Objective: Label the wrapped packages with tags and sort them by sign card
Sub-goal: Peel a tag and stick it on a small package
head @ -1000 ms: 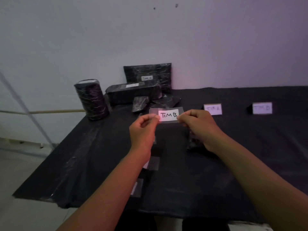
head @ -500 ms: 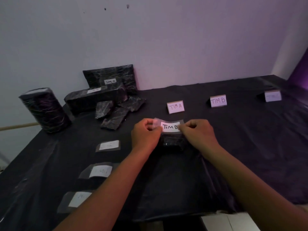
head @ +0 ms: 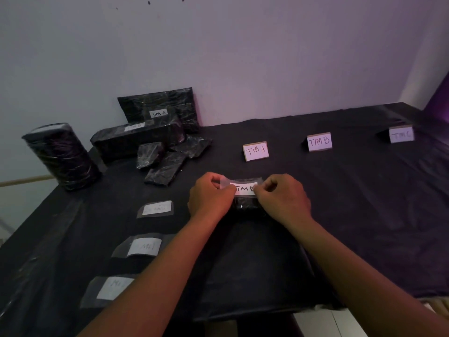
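A white tag (head: pixel 243 189) reading TIM B, backed with clear tape, lies across the top of a small black wrapped package (head: pixel 245 205) at the table's middle. My left hand (head: pixel 211 199) pinches the tag's left end and my right hand (head: pixel 283 199) pinches its right end. Three sign cards stand behind: TIM A (head: pixel 255 151), TIM B (head: pixel 319 141) and TIM C (head: pixel 401 134). Three more taped tags (head: pixel 156 208) (head: pixel 143 246) (head: pixel 112 290) lie in a column at the left front.
A black wrapped cylinder (head: pixel 62 155) stands at the far left. A long wrapped box (head: pixel 137 141), a flat package tagged TIM A (head: pixel 159 109) leaning on the wall, and small wrapped packages (head: pixel 167 161) are piled at the back left on the black-covered table (head: pixel 364 215).
My hands have lowered the TIM B tag from mid-air down onto the small package. The view has swung right, bringing all three sign cards into sight.
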Action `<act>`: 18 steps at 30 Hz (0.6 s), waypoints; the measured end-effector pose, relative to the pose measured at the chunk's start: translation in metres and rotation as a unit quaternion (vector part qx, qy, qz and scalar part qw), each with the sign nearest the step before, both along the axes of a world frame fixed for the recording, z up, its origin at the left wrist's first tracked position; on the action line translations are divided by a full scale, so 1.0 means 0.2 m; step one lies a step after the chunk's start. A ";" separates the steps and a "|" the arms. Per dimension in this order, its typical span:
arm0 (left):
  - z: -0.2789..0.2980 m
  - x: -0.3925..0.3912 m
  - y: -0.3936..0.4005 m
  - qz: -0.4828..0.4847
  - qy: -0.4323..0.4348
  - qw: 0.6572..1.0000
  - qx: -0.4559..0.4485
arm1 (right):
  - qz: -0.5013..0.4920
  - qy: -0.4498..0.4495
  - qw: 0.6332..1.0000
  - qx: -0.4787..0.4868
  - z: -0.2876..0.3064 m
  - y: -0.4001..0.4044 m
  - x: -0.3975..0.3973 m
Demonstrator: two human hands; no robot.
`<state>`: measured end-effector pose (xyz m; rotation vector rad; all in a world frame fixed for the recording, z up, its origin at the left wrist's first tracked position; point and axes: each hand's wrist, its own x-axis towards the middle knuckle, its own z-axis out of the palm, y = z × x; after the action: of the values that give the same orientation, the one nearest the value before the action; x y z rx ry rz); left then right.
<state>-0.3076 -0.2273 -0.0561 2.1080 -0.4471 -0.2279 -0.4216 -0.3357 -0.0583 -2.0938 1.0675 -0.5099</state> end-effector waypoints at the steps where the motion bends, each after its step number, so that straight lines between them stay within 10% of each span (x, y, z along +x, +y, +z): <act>1: 0.00 0.00 0.00 -0.001 0.005 1.000 0.004 | -0.001 0.004 1.000 -0.013 0.00 0.01 0.00; 11: 0.00 0.00 0.00 0.000 0.046 0.998 0.053 | -0.020 0.046 0.998 0.034 0.01 0.05 0.03; 18: -0.04 -0.04 -0.01 -0.008 0.121 0.983 -0.138 | -0.047 -0.178 0.977 0.112 -0.02 0.08 0.02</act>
<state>-0.3165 -0.2293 -0.0634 1.7783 -0.3302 -0.4042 -0.4182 -0.3203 -0.0627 -1.6838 0.9668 -0.7429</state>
